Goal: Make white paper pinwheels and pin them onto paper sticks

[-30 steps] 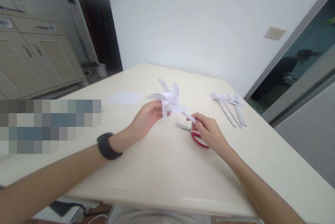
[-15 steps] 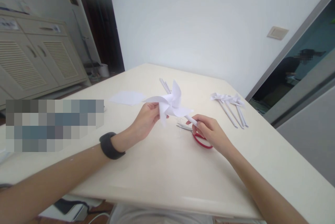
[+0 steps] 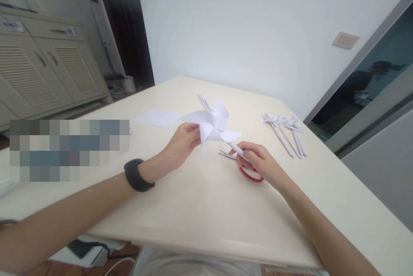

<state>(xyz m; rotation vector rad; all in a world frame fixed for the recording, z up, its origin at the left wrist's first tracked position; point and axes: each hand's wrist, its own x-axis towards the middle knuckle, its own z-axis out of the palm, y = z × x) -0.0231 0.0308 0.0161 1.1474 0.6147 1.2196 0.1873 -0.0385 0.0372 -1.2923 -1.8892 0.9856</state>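
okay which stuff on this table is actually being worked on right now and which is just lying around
In hand:
paper pinwheel: left hand on a blade, right hand holding its stick.

Lying about:
red scissors
finished pinwheels
paper sheet
spare sticks

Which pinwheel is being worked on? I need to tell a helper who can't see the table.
On the cream table, look at the middle, between the person's left hand and right hand. The white paper pinwheel held up there is the one; the finished pinwheels lie flat at the table's right edge.
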